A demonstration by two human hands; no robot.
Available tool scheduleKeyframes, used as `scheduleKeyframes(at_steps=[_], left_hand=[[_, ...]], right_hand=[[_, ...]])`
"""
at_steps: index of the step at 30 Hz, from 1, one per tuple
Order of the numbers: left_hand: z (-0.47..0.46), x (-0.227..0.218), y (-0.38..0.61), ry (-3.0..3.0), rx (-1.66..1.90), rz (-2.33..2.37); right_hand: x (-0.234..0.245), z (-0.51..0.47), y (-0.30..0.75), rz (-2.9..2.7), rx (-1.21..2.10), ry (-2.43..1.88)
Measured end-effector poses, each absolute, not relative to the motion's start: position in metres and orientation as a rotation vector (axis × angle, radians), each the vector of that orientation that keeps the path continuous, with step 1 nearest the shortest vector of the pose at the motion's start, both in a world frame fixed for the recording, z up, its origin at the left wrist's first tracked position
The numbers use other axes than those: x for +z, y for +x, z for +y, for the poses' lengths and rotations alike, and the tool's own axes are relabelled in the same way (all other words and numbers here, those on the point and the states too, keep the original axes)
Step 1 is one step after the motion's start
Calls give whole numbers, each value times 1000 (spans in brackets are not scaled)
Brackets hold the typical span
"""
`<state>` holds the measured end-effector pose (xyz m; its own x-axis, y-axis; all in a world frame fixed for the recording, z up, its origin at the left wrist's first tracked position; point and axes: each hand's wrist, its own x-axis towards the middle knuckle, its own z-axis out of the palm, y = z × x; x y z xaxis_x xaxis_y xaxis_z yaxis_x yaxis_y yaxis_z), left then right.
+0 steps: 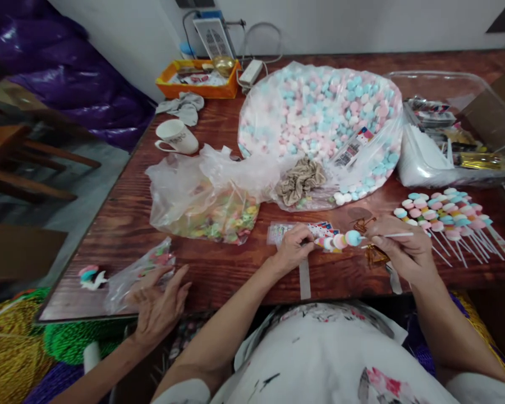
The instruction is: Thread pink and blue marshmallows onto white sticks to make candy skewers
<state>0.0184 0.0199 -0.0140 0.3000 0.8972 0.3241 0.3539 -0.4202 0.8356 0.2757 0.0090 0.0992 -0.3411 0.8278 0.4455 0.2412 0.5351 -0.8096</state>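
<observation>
Between my hands a marshmallow skewer lies level just above the table, its pink, white and blue pieces in a row. My left hand pinches its left end. My right hand is closed around its stick end, and a white stick shows across the fingers. Printed cards or labels lie under and behind the skewer. Gold twist ties rest beside my right hand. Finished-looking marshmallow skewers are heaped to the right, white sticks pointing toward me.
A co-worker's hand rests by a small plastic bag. Farther back are a large marshmallow bag, a gummy candy bag, a brown cloth, a mug, an orange tray and a clear bin.
</observation>
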Motion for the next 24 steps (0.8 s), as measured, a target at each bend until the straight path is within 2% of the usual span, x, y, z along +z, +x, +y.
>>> scheduleKeyframes(at_steps=[11,17,24], left_hand=[[16,2,28,2164,954,1057],[17,23,29,2158,1106,1177],[15,31,39,2133,819,994]], right_hand=[[83,1,279,-1831,794,-905],[82,-2,280,-1559,1001,-862],[89,0,280,-1542,1011,-802]])
